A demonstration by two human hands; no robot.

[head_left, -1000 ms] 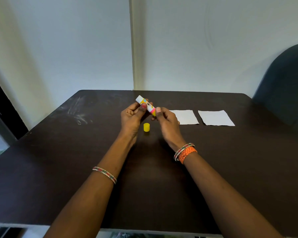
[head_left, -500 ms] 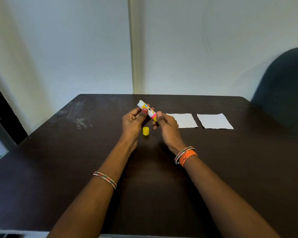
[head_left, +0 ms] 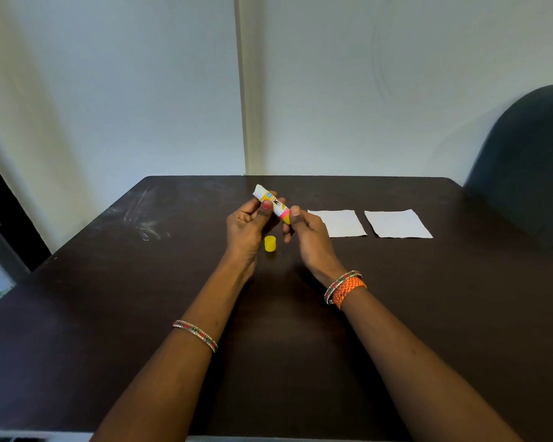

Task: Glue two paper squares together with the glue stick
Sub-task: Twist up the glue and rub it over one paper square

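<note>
Dark table (head_left: 428,314) fills my view, a dark chair (head_left: 530,161) off beyond my right fingers. Two white paper squares lie flat out past my right fingertips: near paper square (head_left: 340,223) just beside them, far paper square (head_left: 398,223) farther right, a narrow strip of table between the two, not overlapping. My left hand (head_left: 246,226) grips the glue stick (head_left: 272,204) around its middle, thumb across the label, fingers curled behind. My right hand (head_left: 307,232) pinches the yellow base end between thumb tip and forefinger. Stick is tilted, white glue end up and away from my left fingers, base down toward my right fingers. Yellow cap (head_left: 270,244) stands on the table below and between both sets of fingers, touching neither. I judge the step in hand is winding glue out. To do it well: hold the barrel steady in the left fingers, turn only the base with the right, stop once a short stub shows, since a long one would likely smear or snap. Then bring the tip to the near square, pinning its corner with free fingers.
</note>
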